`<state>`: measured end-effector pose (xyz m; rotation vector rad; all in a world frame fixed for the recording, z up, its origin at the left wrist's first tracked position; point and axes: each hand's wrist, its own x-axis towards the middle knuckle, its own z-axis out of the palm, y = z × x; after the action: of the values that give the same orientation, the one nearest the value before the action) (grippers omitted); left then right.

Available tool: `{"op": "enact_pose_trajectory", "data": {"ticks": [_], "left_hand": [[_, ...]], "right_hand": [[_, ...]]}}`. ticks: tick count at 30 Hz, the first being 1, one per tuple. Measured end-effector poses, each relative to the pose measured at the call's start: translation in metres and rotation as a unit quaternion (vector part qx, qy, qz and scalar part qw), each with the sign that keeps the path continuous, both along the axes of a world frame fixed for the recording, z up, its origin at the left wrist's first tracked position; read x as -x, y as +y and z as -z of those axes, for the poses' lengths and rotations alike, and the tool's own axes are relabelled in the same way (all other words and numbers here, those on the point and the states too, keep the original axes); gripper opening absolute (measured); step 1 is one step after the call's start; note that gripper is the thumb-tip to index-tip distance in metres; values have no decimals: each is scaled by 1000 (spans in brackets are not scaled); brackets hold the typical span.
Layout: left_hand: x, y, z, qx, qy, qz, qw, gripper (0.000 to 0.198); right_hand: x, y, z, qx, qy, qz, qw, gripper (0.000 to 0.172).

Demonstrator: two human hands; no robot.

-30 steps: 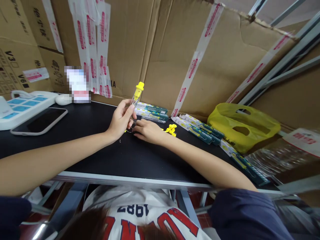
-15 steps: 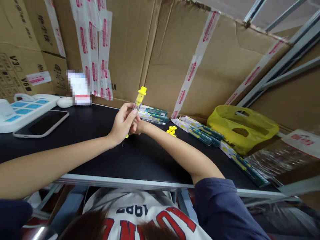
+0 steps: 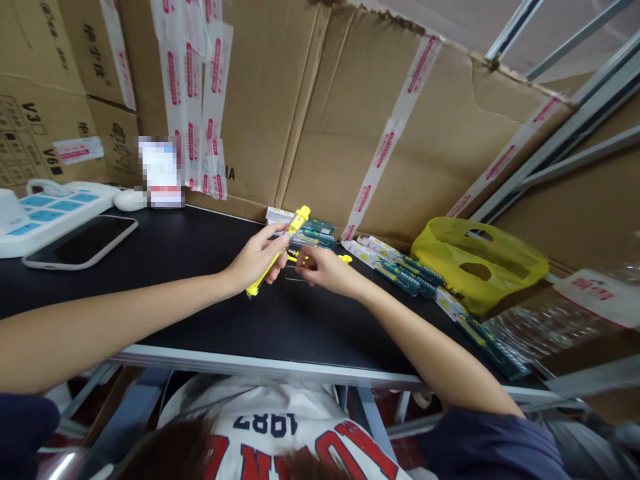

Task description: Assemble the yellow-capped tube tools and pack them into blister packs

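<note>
My left hand (image 3: 260, 260) is closed around a yellow pen-like tool with a clear barrel (image 3: 299, 220). The tool slants, its yellow cap up and to the right; its lower yellow end (image 3: 253, 289), with a thin dark tip, shows below the fingers. Just to the right, my right hand (image 3: 323, 268) has its fingers bent in a pinch, low over the black table (image 3: 310, 327). What lies between those fingertips is hidden. Thin shiny rods are beside them. More yellow pieces (image 3: 346, 259) lie behind the right hand, partly covered by it.
Green-and-white packages (image 3: 323, 240) lie behind my hands, and several more (image 3: 400, 267) to the right. Beyond are a yellow plastic bag (image 3: 480, 267) and a clear plastic wrapper (image 3: 530, 320). On the left are a phone (image 3: 83, 241) and a power strip (image 3: 70, 210). Cardboard (image 3: 280, 100) walls the back.
My right hand has come out from behind the left and moved right, apart from the tool. The yellow tool has tilted further right and its cap sits lower.
</note>
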<state>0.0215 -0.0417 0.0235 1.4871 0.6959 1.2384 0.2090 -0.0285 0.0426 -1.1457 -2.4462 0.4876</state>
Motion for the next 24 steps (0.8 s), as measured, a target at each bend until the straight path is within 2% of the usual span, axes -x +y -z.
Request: {"op": "enact_pose_trajectory", "data": {"ticks": [4, 8, 12, 19, 24], "left_hand": [[-1, 2, 7, 62, 70, 45, 995, 37], [-5, -2, 8, 108, 108, 47, 987, 28], [-9, -7, 5, 137, 125, 44, 982, 20], [-9, -6, 6, 148, 133, 66, 978, 6], [-8, -5, 8, 145, 149, 79, 975, 5]], "right_hand": [[-29, -5, 5, -23, 167, 34, 985, 16], [-34, -4, 9, -76, 240, 29, 967, 22], [-30, -6, 11, -87, 245, 29, 965, 21], [-30, -9, 11, -156, 217, 64, 962, 12], [-29, -10, 11, -143, 199, 50, 968, 7]]}}
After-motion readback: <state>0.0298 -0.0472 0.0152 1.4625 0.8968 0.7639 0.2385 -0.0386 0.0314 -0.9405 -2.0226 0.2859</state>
